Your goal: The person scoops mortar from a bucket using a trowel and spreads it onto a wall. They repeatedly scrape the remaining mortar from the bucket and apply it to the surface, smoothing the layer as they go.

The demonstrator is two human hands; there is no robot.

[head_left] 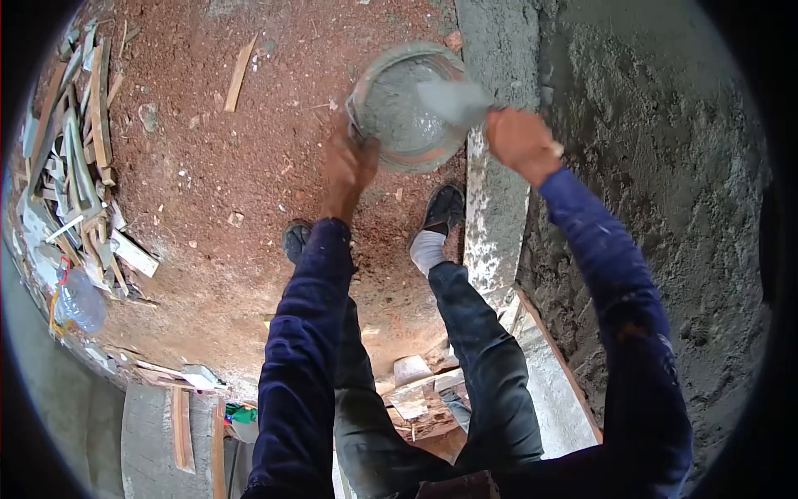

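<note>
Mortar (pixel 395 116), grey and wet, fills a round pan (pixel 366 87) held out over the red dirt floor (pixel 208 183), just left of a rough concrete ledge (pixel 496 216). The left hand (pixel 349 162) grips the pan at its near rim, fingers (pixel 366 148) curled over the edge and pinching it. The right hand (pixel 519 141) is closed in a fist round the handle of a trowel (pixel 453 100), fingers pressed together, and the grey blade lies flat across the pan's right side, over the mortar. Both arms wear dark blue sleeves. Below the pan stand two dark shoes (pixel 445 204), one beside the ledge and one further left, half hidden by the left sleeve. To the right of the ledge rises a wall (pixel 665 166) coated in coarse grey plaster. Wood scraps (pixel 79 141) are heaped at the left edge of the floor, well apart from the hands, and a clear plastic bottle (pixel 81 301) lies just below them.
</note>
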